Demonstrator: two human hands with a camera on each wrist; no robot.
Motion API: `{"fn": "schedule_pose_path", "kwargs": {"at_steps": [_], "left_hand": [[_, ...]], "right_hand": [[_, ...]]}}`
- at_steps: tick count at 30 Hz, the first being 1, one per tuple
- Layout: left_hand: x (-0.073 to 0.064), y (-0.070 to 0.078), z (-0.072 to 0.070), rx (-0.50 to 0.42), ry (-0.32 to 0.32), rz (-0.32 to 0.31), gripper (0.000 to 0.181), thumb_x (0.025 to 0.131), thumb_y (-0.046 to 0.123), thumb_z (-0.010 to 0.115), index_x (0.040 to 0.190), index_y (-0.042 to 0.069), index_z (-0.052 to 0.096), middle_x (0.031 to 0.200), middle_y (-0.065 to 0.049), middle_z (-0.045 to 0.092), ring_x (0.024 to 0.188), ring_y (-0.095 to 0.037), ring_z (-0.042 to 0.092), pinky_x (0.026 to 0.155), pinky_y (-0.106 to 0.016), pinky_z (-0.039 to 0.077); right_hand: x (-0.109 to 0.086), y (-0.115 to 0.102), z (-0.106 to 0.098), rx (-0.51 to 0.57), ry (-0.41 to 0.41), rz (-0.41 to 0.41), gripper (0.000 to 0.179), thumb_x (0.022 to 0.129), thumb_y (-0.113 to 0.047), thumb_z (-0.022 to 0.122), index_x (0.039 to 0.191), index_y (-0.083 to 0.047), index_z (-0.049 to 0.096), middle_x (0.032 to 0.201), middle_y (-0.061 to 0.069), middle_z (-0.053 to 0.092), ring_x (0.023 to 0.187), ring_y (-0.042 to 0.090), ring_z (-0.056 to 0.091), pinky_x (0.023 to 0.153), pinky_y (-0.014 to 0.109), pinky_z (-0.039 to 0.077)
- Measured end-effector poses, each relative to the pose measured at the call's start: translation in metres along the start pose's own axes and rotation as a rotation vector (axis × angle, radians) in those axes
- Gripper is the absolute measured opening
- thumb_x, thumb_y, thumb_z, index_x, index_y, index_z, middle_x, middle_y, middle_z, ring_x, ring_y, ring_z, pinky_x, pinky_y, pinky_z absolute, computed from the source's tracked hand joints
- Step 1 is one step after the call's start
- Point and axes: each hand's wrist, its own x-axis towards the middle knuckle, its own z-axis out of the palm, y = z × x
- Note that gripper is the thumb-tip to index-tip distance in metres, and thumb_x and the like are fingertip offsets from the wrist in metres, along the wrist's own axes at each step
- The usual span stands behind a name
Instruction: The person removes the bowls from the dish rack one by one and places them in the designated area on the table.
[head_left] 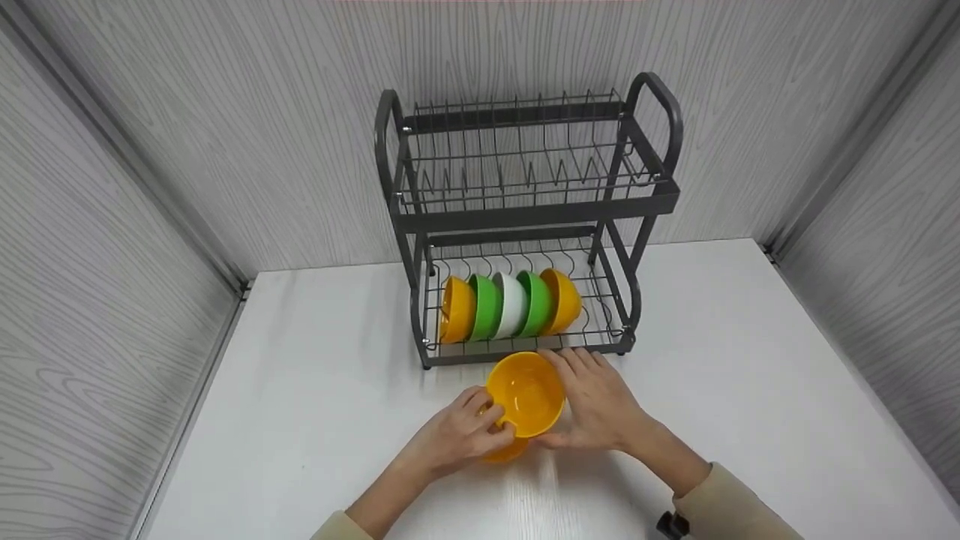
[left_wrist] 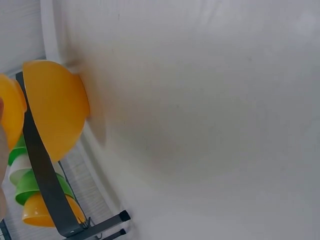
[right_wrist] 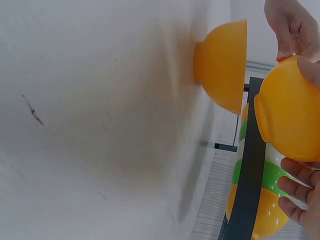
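A yellow-orange bowl (head_left: 534, 391) is held in both hands in front of the dish rack, its inside facing up toward the head camera. My left hand (head_left: 466, 431) pinches its left rim. On the opposite side, my right hand (head_left: 596, 401) grips it, thumb and fingers spread around the wall. From the right wrist view, the held bowl (right_wrist: 287, 110) shows its outside and foot ring. Below it, a second yellow-orange bowl (right_wrist: 222, 65) stands upright on the table, mostly covered by the left hand and the held bowl in the head view.
A dark two-tier metal dish rack (head_left: 536, 217) stands at the back of the white table (head_left: 315, 405). Its lower tier holds a row of tilted bowls: yellow-orange ones at both ends, green bowls (head_left: 486, 307) and a white bowl (head_left: 510, 305) between. Grey wood-grain panels (head_left: 225, 135) enclose the table.
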Motion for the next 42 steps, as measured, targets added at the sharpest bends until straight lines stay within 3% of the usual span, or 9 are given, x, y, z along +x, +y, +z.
{"fn": "schedule_pose_path", "kwargs": {"at_steps": [6,11,19,26,33,42], "left_hand": [[-0.003,-0.003,-0.004,-0.010,0.027,0.016,0.010,0.105,0.013,0.063,0.106,0.023,0.063,0.100,0.004,0.065,0.099,-0.020,0.066,0.099,-0.030,0.059],[-0.006,-0.005,-0.007,-0.008,0.024,0.025,0.020,0.112,0.013,0.047,0.106,0.023,0.063,0.097,0.004,0.065,0.098,-0.018,0.065,0.099,-0.031,0.059],[-0.013,-0.005,-0.011,-0.011,-0.016,0.022,0.006,0.106,0.020,0.063,0.108,0.025,0.063,0.099,0.005,0.066,0.099,-0.016,0.064,0.101,-0.031,0.059],[-0.019,-0.004,-0.014,-0.006,-0.013,0.023,0.022,0.114,0.019,0.043,0.108,0.025,0.063,0.100,0.005,0.065,0.098,-0.015,0.064,0.099,-0.030,0.059],[-0.024,-0.002,-0.016,0.013,-0.016,0.017,0.027,0.115,0.019,0.037,0.106,0.025,0.061,0.097,0.005,0.063,0.097,-0.015,0.064,0.097,-0.030,0.059],[-0.031,0.000,-0.017,-0.033,-0.035,-0.004,0.031,0.116,0.022,0.034,0.105,0.025,0.062,0.098,0.005,0.061,0.098,-0.016,0.065,0.098,-0.030,0.060]], "right_hand": [[0.002,-0.003,0.000,-0.007,-0.009,-0.014,0.114,0.068,-0.085,0.073,0.151,-0.011,0.048,0.133,0.008,0.066,0.117,0.028,0.062,0.099,0.048,0.056],[0.004,-0.005,0.001,-0.022,-0.013,-0.018,0.114,0.067,-0.085,0.074,0.150,-0.011,0.049,0.130,0.009,0.066,0.114,0.028,0.063,0.097,0.047,0.056],[0.004,-0.010,0.007,-0.036,-0.029,-0.026,0.117,0.065,-0.087,0.074,0.149,-0.010,0.049,0.129,0.009,0.066,0.114,0.027,0.063,0.099,0.045,0.056],[0.005,-0.014,0.011,0.011,-0.033,-0.024,0.115,0.064,-0.086,0.076,0.149,-0.012,0.050,0.136,0.006,0.067,0.120,0.026,0.064,0.101,0.045,0.057],[0.004,-0.017,0.020,0.040,-0.036,-0.031,0.112,0.068,-0.086,0.074,0.148,-0.012,0.051,0.137,0.005,0.065,0.124,0.026,0.062,0.100,0.047,0.057],[0.003,-0.021,0.029,0.083,-0.074,-0.006,0.115,0.067,-0.083,0.076,0.151,-0.011,0.048,0.135,0.007,0.066,0.125,0.028,0.062,0.103,0.049,0.056]]}}
